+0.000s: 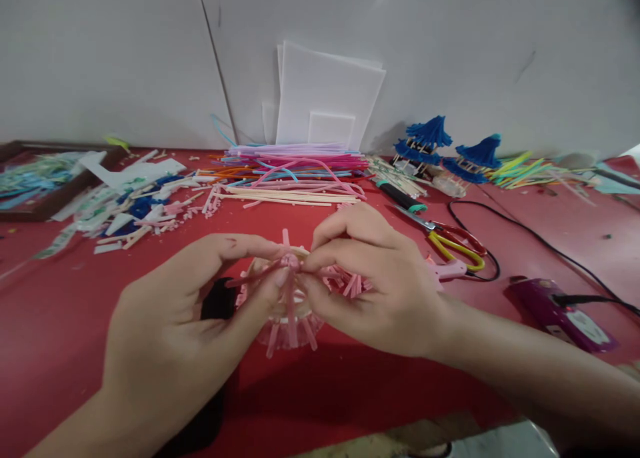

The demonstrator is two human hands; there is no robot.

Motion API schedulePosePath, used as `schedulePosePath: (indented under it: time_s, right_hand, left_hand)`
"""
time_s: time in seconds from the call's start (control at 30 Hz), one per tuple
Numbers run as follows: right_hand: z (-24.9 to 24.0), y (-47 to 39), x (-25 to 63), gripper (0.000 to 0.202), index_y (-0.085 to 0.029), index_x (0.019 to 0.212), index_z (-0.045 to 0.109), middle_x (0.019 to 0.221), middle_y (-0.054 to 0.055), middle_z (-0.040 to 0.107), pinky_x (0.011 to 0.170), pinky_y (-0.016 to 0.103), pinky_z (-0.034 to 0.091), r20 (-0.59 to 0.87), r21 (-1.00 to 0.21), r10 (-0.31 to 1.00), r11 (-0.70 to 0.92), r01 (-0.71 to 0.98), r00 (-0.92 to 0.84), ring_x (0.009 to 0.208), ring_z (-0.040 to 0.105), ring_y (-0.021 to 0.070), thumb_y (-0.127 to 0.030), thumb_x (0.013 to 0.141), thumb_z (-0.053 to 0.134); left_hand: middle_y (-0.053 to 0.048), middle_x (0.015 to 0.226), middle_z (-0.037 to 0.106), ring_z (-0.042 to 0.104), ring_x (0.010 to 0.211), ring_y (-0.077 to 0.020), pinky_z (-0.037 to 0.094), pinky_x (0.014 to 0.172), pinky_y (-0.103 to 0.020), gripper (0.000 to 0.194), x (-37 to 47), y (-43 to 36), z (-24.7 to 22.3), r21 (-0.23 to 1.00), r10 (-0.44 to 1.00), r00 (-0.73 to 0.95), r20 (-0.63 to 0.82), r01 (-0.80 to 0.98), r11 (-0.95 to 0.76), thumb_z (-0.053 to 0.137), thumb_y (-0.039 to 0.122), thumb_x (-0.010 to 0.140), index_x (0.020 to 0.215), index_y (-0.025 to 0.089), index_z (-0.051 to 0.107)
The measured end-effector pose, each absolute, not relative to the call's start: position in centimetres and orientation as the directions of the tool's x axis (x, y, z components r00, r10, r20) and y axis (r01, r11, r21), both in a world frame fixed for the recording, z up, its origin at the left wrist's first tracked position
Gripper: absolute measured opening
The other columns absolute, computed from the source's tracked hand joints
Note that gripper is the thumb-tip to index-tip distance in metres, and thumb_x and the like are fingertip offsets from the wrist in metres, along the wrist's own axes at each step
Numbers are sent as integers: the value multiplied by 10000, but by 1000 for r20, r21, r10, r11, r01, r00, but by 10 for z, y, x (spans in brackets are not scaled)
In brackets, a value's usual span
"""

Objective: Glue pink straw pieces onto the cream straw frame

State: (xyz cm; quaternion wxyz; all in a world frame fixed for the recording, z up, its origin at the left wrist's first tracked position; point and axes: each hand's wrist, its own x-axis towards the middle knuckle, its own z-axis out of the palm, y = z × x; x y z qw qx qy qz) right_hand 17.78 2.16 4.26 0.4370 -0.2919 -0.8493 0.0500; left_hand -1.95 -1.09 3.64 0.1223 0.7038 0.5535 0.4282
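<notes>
A small round piece with pink strips [291, 321] radiating from its top stands in the middle of the red table, between my two hands. My left hand [185, 311] grips it from the left, thumb and index finger pinched at the pink top. From the right, my right hand [373, 281] pinches a thin pink strip beside the centre with thumb and fingertips. Short pink pieces [355, 285] lie behind my right fingers. A black object [217, 301] shows partly beneath my left hand.
Coloured sticks [300, 171] lie along the wall. Scraps [135, 208] and a framed tray [40, 208] are at left. Scissors [457, 245], a black-handled tool [400, 195], a purple box [560, 315] with a cable and blue-roofed models [425, 141] are at right.
</notes>
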Motion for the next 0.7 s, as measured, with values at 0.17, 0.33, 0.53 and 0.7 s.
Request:
schedulePosePath:
  time_s: [0.17,0.33,0.53,0.7]
  right_hand:
    - [41,22,175,100,-175,761,647,814,26,643,720,308,501,706,-352,556,813,463,-440,774,582,135,-138,847,613]
    - [40,23,175,97,-177,735,636,800,13,631,712,297,489,696,-391,588,791,470,-412,774,569,134,-139,822,648]
    - [39,24,172,110,-190,706,620,793,4,625,701,282,485,683,-439,622,769,464,-384,775,584,132,-128,792,653]
    - [39,25,171,98,-186,703,604,784,0,621,706,271,489,677,-480,645,752,452,-354,777,590,124,-129,773,642]
  left_hand:
    - [93,894,746,724,791,-148,607,687,-237,160,-20,-10,36,672,890,61,452,633,-384,708,368,830,987,382,685]
    - [103,887,743,716,785,-129,585,663,-217,164,-19,-10,36,672,890,66,452,631,-388,715,351,834,993,379,683]
    - [112,874,742,709,768,-120,555,641,-222,170,-20,-11,38,642,881,84,466,654,-401,729,351,827,989,370,680]
    - [101,879,750,716,770,-124,559,643,-226,162,-19,-11,39,643,881,74,468,655,-397,719,351,832,991,358,684]
